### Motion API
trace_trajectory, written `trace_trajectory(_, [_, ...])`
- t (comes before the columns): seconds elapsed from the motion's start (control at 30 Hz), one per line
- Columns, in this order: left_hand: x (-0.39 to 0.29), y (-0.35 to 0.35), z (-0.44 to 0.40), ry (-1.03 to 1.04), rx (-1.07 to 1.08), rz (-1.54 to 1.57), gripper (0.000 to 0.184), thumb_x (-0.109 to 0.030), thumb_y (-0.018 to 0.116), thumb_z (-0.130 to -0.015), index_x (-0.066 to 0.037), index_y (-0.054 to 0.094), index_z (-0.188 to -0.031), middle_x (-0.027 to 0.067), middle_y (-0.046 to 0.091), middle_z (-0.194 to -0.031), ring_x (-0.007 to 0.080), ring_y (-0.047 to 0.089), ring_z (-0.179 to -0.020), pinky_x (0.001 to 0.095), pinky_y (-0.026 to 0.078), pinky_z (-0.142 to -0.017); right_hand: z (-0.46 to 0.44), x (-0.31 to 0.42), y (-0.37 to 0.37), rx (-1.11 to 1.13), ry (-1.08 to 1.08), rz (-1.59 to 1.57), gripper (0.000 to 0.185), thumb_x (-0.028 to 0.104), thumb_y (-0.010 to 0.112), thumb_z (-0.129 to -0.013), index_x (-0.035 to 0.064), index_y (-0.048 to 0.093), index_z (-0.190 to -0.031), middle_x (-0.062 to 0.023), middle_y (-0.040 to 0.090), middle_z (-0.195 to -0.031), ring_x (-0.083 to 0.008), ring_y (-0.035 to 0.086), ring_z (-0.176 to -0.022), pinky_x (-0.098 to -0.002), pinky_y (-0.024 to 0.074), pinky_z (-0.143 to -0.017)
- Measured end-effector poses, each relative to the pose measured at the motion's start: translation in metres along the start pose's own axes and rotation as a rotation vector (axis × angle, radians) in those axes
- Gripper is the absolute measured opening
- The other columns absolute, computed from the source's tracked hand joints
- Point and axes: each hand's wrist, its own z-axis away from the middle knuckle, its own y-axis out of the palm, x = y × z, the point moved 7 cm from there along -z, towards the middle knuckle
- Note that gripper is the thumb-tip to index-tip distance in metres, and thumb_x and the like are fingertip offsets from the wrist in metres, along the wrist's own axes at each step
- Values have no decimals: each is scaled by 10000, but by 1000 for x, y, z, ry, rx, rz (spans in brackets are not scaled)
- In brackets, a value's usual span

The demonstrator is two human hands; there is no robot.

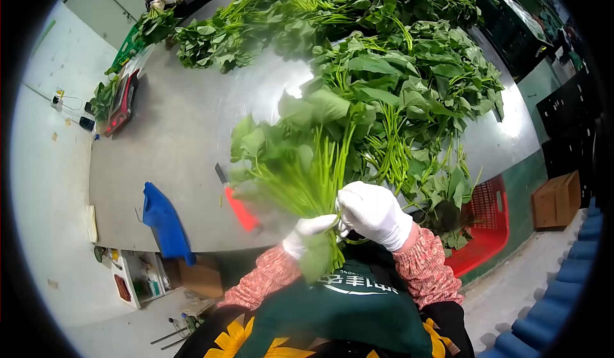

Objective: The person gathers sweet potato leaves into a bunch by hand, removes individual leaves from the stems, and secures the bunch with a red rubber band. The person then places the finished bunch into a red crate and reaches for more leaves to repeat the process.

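Note:
Both hands wear white gloves and are in front of my apron. My left hand is closed around the lower stems of a bunch of leafy greens, whose leaves fan out upward and away from me. My right hand is closed in a pinch at the right side of the same stems; its fingertips are partly hidden. A few leaves hang below my left hand. Left of the bunch, a knife with a red handle lies on the metal table.
Large heaps of greens cover the table's far and right side. A blue cloth hangs over the near edge. A red-edged scale stands at left. A red basket is below right. Another person's gloved hand holds greens at far left.

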Motion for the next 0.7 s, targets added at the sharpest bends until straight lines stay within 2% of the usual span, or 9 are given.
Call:
trace_trajectory(0.2, [4,1,-1,-11,-90,34,210,-185,600,-921,-11,610,-1037,59,617,-867,188,581,-775,300,465,-729,13,-8,7,-114,165,-182,206,15,695,-684,58,586,-853,-89,560,-757,-244,610,-623,-332,500,-524])
trace_trajectory(0.3, [-4,9,-1,30,-148,-20,184,-196,601,-925,-21,607,-985,53,603,-798,180,573,-748,295,456,-715,23,-17,-6,-217,55,82,219,10,688,-687,61,606,-883,-93,570,-754,-246,602,-622,-334,502,-525])
trace_trajectory(0.33, [-11,12,-7,146,18,-25,212,-199,654,-877,-30,584,-983,54,581,-712,177,556,-629,290,440,-585,33,-32,-29,-341,175,199,210,10,685,-698,50,607,-888,-95,575,-752,-232,597,-619,-330,502,-534])
trace_trajectory(0.4, [-26,12,-4,251,66,-63,215,-224,651,-875,-34,576,-944,65,541,-647,216,534,-598,309,409,-560,78,-73,-84,-668,494,235,170,2,667,-745,23,599,-899,-69,595,-764,-166,592,-632,-298,509,-580])
trace_trajectory(0.47, [-38,8,-1,346,35,-117,201,-206,646,-879,-30,579,-950,73,541,-649,224,531,-590,315,409,-559,145,-114,-118,-1249,743,-474,118,38,595,-936,4,577,-1047,-47,633,-872,-128,594,-681,-239,512,-621])
trace_trajectory(0.5, [-40,6,-1,363,16,-103,210,-192,643,-880,-28,572,-992,75,544,-656,226,537,-603,328,416,-583,162,-119,-130,-1457,731,-634,212,103,551,-990,-15,550,-1167,-111,670,-973,-118,597,-683,-233,518,-634])
trace_trajectory(0.57, [-43,5,-6,399,-11,-73,251,-164,637,-882,-25,558,-1077,78,551,-671,229,549,-628,354,431,-633,169,-118,-129,-1466,727,-768,325,154,539,-999,-37,512,-1260,-170,656,-1133,-114,613,-699,-236,530,-657])
trace_trajectory(0.6, [-43,4,-9,403,184,-20,351,-95,576,-929,22,444,-1233,120,630,-804,258,622,-793,389,487,-778,167,-115,-119,-1264,774,-677,401,199,528,-1005,-54,478,-1312,-182,608,-1247,-115,625,-725,-242,532,-660])
trace_trajectory(0.7, [-33,3,-10,331,37,-10,311,-71,574,-925,21,470,-1203,143,664,-881,291,653,-874,422,504,-844,118,-91,-71,-763,1095,-622,302,163,633,-935,-36,616,-1161,-66,697,-915,-88,617,-613,-216,496,-525])
